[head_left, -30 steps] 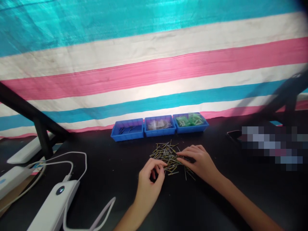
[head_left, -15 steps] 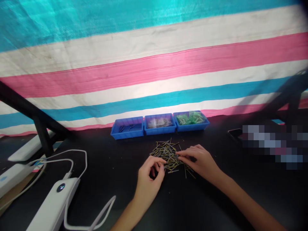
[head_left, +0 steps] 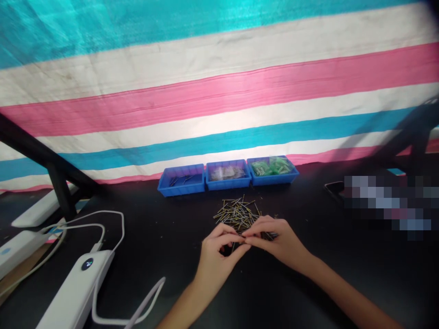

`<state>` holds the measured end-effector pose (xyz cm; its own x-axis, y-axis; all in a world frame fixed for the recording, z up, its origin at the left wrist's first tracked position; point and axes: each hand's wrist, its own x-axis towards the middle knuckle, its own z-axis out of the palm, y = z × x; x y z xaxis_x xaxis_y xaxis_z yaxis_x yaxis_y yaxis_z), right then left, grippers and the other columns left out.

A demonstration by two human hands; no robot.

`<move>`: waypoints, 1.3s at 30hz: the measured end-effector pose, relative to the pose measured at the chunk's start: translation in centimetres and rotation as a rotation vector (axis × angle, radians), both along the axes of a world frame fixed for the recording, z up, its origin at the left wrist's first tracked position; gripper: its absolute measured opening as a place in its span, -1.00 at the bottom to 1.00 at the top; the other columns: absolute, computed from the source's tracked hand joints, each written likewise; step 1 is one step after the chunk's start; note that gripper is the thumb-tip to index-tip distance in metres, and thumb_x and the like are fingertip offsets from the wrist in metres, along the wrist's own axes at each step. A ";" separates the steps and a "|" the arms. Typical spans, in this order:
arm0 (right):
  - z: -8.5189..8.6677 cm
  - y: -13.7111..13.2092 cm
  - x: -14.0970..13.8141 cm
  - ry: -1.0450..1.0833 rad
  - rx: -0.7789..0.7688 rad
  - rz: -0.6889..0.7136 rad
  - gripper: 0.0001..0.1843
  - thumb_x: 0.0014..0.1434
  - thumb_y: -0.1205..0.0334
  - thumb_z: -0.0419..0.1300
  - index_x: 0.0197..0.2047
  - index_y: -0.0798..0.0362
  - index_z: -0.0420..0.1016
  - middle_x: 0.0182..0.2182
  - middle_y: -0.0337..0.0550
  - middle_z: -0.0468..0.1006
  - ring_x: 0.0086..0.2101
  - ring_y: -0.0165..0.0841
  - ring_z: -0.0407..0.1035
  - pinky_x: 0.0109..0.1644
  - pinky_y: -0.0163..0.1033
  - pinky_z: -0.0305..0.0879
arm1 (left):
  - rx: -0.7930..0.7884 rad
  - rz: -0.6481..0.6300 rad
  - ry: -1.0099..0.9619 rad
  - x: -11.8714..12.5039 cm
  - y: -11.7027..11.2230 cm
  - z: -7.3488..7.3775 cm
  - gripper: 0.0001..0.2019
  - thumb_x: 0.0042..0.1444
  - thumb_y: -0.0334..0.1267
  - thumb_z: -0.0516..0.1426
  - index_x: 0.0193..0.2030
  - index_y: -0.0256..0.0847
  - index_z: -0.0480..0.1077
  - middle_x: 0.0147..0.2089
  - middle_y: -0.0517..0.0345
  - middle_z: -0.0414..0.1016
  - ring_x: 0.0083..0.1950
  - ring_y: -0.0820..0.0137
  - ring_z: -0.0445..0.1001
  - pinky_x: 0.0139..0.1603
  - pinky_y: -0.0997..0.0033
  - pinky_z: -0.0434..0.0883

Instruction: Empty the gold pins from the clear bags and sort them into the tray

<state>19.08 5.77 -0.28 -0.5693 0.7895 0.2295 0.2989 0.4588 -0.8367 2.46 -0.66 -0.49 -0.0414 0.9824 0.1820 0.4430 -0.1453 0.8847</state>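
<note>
A loose pile of thin metal pins, some silver and some yellowish, lies on the black table. At its near edge my left hand pinches with thumb and forefinger. My right hand is pinched too, and its fingertips meet those of the left. Whatever sits between the fingertips is too small to make out. Both hands hide the near part of the pile.
Three blue trays stand in a row behind the pile: a left tray with a few dark pins, a middle tray with clear bags, a right tray with green bags. A white power bank with cables lies left; a phone right.
My hands have come together: the left moved right, the right moved left and down toward me. Their fingertips now meet in front of the pile.
</note>
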 end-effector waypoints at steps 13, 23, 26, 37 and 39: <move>-1.9 -1.0 -1.1 -0.107 0.159 0.068 -0.76 0.12 0.15 0.15 -0.53 -0.01 0.49 -0.59 -0.26 0.49 -0.49 -0.40 0.33 -0.30 -0.24 0.18 | 0.052 0.128 -0.009 -0.2 0.2 -0.4 -0.90 -0.09 -0.25 0.24 -0.51 -0.22 0.49 -0.36 0.14 0.37 -0.50 0.55 0.25 -0.53 0.53 0.24; -1.1 -1.5 -1.4 -0.082 0.091 0.041 -0.83 0.10 0.22 0.15 -0.48 0.00 0.50 -0.55 -0.24 0.48 -0.48 -0.40 0.35 -0.30 -0.26 0.24 | 0.025 0.100 -0.048 -0.3 0.3 -0.5 -0.93 -0.03 -0.29 0.20 -0.40 -0.23 0.49 -0.30 0.13 0.37 -0.51 0.58 0.28 -0.54 0.54 0.25; -0.9 -1.5 -1.3 -0.053 0.089 0.017 -0.84 0.11 0.23 0.14 -0.44 -0.01 0.53 -0.54 -0.22 0.50 -0.47 -0.39 0.36 -0.30 -0.26 0.25 | 0.035 0.117 -0.081 -0.5 0.3 -0.7 -0.91 -0.03 -0.27 0.20 -0.41 -0.24 0.48 -0.29 0.14 0.36 -0.51 0.59 0.27 -0.53 0.54 0.25; -0.1 -0.8 -0.7 0.083 -0.145 -0.139 -0.83 0.07 0.16 0.19 -0.43 0.05 0.53 -0.51 -0.19 0.51 -0.49 -0.42 0.30 -0.45 -0.34 0.18 | -0.043 0.116 -0.143 -0.3 0.4 -0.2 -0.88 -0.06 -0.24 0.21 -0.42 -0.25 0.49 -0.29 0.15 0.32 -0.54 0.63 0.22 -0.56 0.55 0.20; 0.0 -0.8 -0.7 0.117 -0.159 -0.133 -0.84 0.06 0.16 0.21 -0.44 0.06 0.53 -0.49 -0.20 0.50 -0.50 -0.44 0.27 -0.46 -0.34 0.17 | -0.068 0.079 -0.127 -0.1 0.3 -0.1 -0.89 -0.06 -0.25 0.21 -0.43 -0.25 0.49 -0.29 0.14 0.32 -0.54 0.61 0.23 -0.55 0.54 0.21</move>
<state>18.34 5.02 -0.26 -0.4346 0.8873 0.1547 0.2452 0.2818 -0.9276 2.33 -0.38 -0.63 -0.1377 0.9850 0.1039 0.3342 -0.0525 0.9410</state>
